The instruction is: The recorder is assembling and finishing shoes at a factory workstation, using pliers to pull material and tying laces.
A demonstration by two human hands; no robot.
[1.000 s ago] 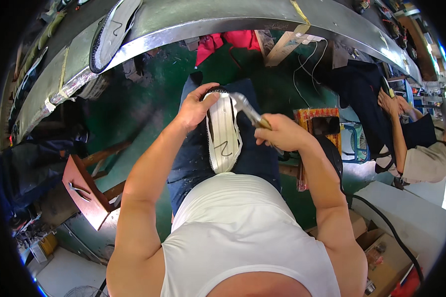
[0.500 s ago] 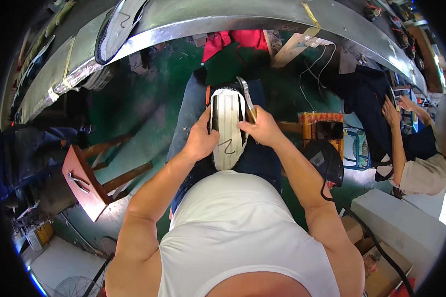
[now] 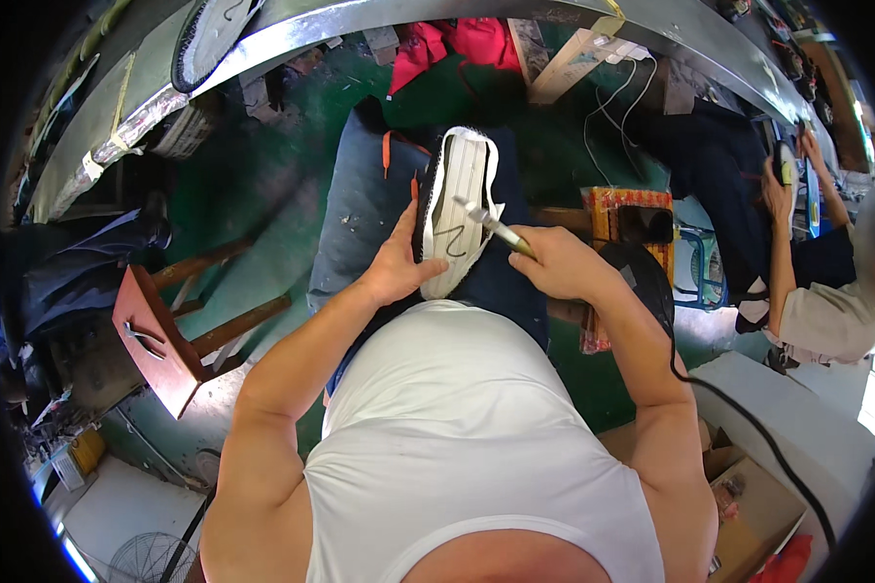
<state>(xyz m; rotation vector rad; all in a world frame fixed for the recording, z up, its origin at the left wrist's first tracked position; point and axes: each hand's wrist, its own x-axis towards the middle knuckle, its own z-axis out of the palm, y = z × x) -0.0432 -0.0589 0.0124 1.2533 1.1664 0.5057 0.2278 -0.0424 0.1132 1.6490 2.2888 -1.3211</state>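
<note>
A shoe [image 3: 465, 160] lies sole side up on my lap, its pale bottom marked with a dark curved line and a dark, ragged edge turned over around it. My left hand [image 3: 401, 260] grips the near left side of the shoe, thumb on the bottom and fingers along the outside. My right hand [image 3: 562, 262] is closed around the handle of a hammer [image 3: 501, 231]. Its metal head sits over the middle of the shoe bottom; whether it touches cannot be told. Orange laces [image 3: 387, 154] trail out at the shoe's left.
A metal-edged bench [image 3: 437, 21] runs across the far side, with another shoe [image 3: 209, 44] on its left part. A wooden stool [image 3: 160, 360] holding pincers [image 3: 144, 336] stands left. At right, another person's hand [image 3: 778, 199] works near a blue stool [image 3: 700, 282].
The right hand has swung the hammer from beside the shoe's right edge to over its bottom. The shoe has tilted and shifted slightly away, and the left hand has slid to its near left side.
</note>
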